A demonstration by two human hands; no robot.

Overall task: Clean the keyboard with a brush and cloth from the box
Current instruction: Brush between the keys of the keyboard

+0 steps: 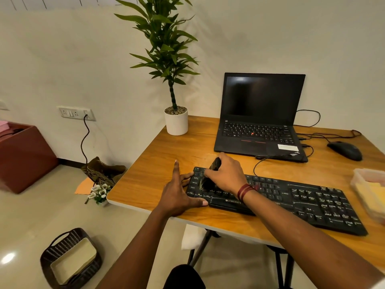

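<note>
A black keyboard (291,201) lies on the wooden table (158,151), angled down to the right. My right hand (226,174) grips a black brush (210,176) with its bristles on the keyboard's left keys. My left hand (179,192) rests flat on the table, with its thumb and fingers against the keyboard's left end. At the right edge stands a clear plastic box (369,188) with a yellow cloth (368,193) inside.
An open black laptop (260,117) stands behind the keyboard, with a black mouse (344,150) and cables to its right. A potted plant (176,119) occupies the table's far left corner. On the floor lie a dark woven basket (70,259), a bag and small flowers.
</note>
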